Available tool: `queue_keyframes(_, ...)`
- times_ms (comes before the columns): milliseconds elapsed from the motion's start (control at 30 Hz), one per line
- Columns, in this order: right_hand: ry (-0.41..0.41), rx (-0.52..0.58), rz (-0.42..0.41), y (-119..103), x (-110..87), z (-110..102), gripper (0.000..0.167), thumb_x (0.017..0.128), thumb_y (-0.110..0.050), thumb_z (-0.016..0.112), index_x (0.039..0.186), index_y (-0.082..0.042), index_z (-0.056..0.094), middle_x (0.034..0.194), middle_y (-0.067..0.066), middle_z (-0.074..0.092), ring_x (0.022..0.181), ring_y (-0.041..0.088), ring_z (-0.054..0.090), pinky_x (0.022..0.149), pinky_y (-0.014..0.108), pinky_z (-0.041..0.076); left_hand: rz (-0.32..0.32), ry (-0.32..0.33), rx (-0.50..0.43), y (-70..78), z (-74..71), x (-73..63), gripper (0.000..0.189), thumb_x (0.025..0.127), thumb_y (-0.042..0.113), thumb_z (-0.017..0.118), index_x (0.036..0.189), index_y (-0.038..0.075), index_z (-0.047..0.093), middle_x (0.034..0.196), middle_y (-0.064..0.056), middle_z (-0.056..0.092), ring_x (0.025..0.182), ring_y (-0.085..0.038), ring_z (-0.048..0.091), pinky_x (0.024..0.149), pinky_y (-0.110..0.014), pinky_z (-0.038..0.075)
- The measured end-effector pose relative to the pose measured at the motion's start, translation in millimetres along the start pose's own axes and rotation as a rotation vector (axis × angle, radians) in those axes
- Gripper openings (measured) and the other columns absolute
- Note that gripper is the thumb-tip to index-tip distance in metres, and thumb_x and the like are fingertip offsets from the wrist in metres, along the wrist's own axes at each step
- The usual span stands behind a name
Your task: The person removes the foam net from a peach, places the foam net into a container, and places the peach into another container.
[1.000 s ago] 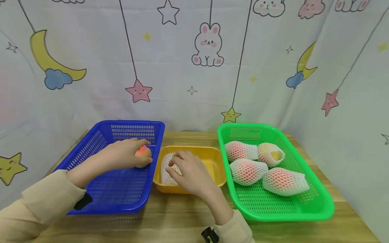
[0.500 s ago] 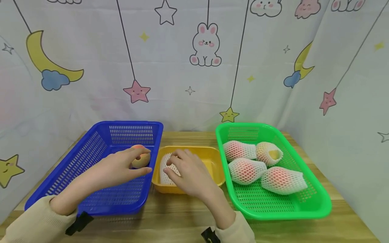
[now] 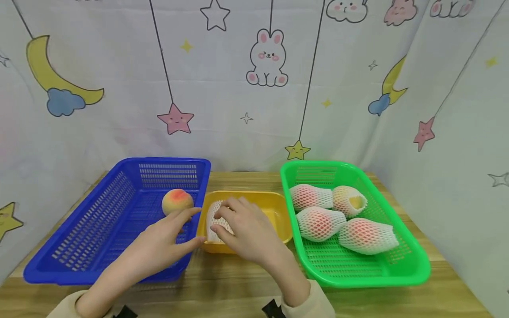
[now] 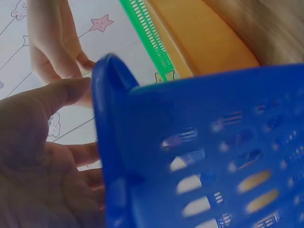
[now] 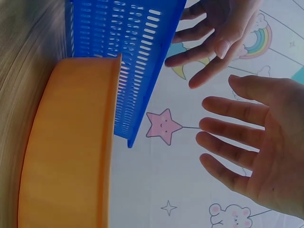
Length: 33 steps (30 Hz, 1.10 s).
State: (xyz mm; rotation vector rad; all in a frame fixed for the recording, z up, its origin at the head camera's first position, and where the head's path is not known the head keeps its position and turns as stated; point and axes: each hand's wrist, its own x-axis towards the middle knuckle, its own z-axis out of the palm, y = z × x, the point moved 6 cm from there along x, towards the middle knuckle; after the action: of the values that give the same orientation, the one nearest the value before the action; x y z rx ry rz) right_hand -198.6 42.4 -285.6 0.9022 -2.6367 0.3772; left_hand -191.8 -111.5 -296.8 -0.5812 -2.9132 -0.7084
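Observation:
A bare peach (image 3: 175, 199), yellow with a red blush, lies in the blue basket (image 3: 99, 278) at the left. My left hand (image 3: 165, 243) hovers over that basket's right side, fingers spread and holding nothing. In the left wrist view, the basket's rim (image 4: 107, 142) stands in front of its fingertips. My right hand (image 3: 252, 232) is above the small yellow bin (image 3: 278, 212), its fingers loosely bent and empty. Beneath its fingers, white foam netting (image 3: 214, 221) lies in the bin's left part, partly hidden by the hand. The right wrist view shows the right palm (image 5: 280, 152) facing the other hand.
A green basket (image 3: 374, 282) on the right holds several fruits in foam netting (image 3: 322, 223), mostly pinkish, one with a yellow patch. All three containers stand on a wooden table (image 3: 238, 291). A white patterned curtain (image 3: 222, 145) hangs behind and beside it.
My left hand has let go of the peach, leaving it in the blue basket, and has moved back toward me and toward the yellow bin. The right hand stays over the bin.

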Motion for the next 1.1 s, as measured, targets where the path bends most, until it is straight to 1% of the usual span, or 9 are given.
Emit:
queue_keyframes(133,-0.004,-0.023,-0.020,-2.0,-1.6,0.1,0.026,0.096,-0.038,0.055,0.107,-0.019,0.068,0.111,-0.006,0.063,0.099,0.013,0.056,0.081,0.026,0.050,0.006,0.047,0.006,2.0,6.6,-0.8,0.067,0.087,0.049,0.064,0.140,0.013,0.047,0.134,-0.013,0.057,0.114,-0.035,0.061,0.078,-0.053,0.053)
queue_keyframes(267,-0.006,-0.028,-0.023,-3.8,-2.5,1.7,0.025,0.095,-0.038,0.056,0.107,-0.019,0.068,0.109,-0.006,0.063,0.097,0.013,0.056,0.079,0.025,0.049,-0.016,0.055,0.020,1.1,10.5,-2.2,0.067,0.086,0.049,0.065,0.140,0.013,0.047,0.132,-0.013,0.057,0.115,-0.036,0.059,0.078,-0.056,0.052)
queue_keyframes(400,0.001,-0.035,-0.020,-2.9,-4.0,2.3,0.025,0.095,-0.038,0.057,0.107,-0.019,0.068,0.109,-0.006,0.063,0.098,0.013,0.056,0.080,0.026,0.050,-0.014,0.081,0.037,1.9,14.5,-3.1,0.064,0.085,0.044,0.068,0.139,0.014,0.049,0.120,-0.009,0.060,0.099,-0.028,0.062,0.066,-0.046,0.053)
queue_keyframes(500,0.004,-0.043,-0.022,-2.5,-5.6,1.0,0.025,0.095,-0.038,0.057,0.107,-0.019,0.067,0.110,-0.006,0.063,0.098,0.013,0.056,0.081,0.026,0.050,0.002,0.125,0.073,4.3,19.4,-3.7,0.061,0.085,0.040,0.069,0.136,0.014,0.051,0.112,-0.006,0.059,0.087,-0.020,0.059,0.057,-0.036,0.049)
queue_keyframes(600,-0.001,-0.044,-0.023,-2.3,-7.6,-0.9,0.026,0.095,-0.038,0.057,0.108,-0.018,0.068,0.112,-0.005,0.063,0.099,0.013,0.056,0.082,0.027,0.050,0.008,0.179,0.118,5.6,26.0,-4.8,0.060,0.083,0.037,0.072,0.134,0.012,0.054,0.114,-0.009,0.058,0.088,-0.022,0.060,0.053,-0.037,0.049)
queue_keyframes(700,-0.004,-0.037,-0.025,-3.5,-8.3,-2.4,0.026,0.095,-0.038,0.057,0.108,-0.018,0.068,0.112,-0.005,0.063,0.099,0.014,0.057,0.083,0.028,0.050,-0.010,0.217,0.171,2.8,32.1,-7.9,0.059,0.081,0.036,0.074,0.131,0.010,0.055,0.117,-0.015,0.058,0.092,-0.029,0.063,0.053,-0.044,0.052)
queue_keyframes(867,0.000,-0.035,-0.023,-4.0,-9.1,-5.6,0.026,0.095,-0.037,0.057,0.109,-0.018,0.068,0.113,-0.004,0.063,0.101,0.014,0.058,0.082,0.029,0.051,-0.046,0.248,0.209,-0.5,37.5,-10.8,0.058,0.080,0.035,0.074,0.129,0.011,0.057,0.111,-0.016,0.061,0.090,-0.030,0.063,0.054,-0.047,0.052)
queue_keyframes(1000,-0.008,-0.032,-0.018,-2.6,-10.9,-6.7,0.027,0.095,-0.038,0.057,0.109,-0.017,0.067,0.114,-0.003,0.063,0.102,0.015,0.058,0.086,0.031,0.051,-0.055,0.261,0.189,-0.6,39.5,-10.8,0.055,0.080,0.034,0.073,0.129,0.013,0.058,0.110,-0.013,0.061,0.089,-0.028,0.063,0.052,-0.044,0.051)
queue_keyframes(1100,-0.030,-0.041,-0.006,1.5,-17.1,-6.6,0.027,0.095,-0.039,0.057,0.109,-0.018,0.067,0.114,-0.003,0.063,0.105,0.015,0.058,0.089,0.032,0.050,-0.065,0.241,0.170,0.0,42.1,-9.9,0.055,0.082,0.035,0.071,0.131,0.014,0.056,0.113,-0.012,0.060,0.090,-0.027,0.063,0.052,-0.043,0.051)
